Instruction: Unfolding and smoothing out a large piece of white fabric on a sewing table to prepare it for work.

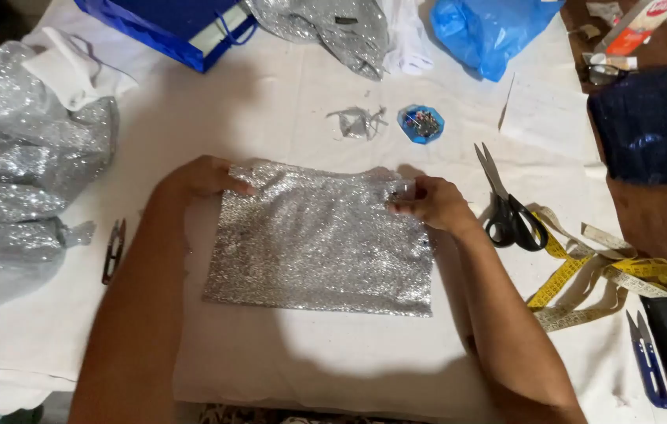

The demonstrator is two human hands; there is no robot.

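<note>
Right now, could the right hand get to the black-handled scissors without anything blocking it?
Probably yes. The right hand pinches the top right corner of the silver glitter fabric, and the black-handled scissors lie just to its right on bare white cloth, with nothing between them. It would have to let go first.

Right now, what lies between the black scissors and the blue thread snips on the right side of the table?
In the head view, a tangled yellow measuring tape lies on the white cloth between the black scissors and the blue thread snips.
</note>
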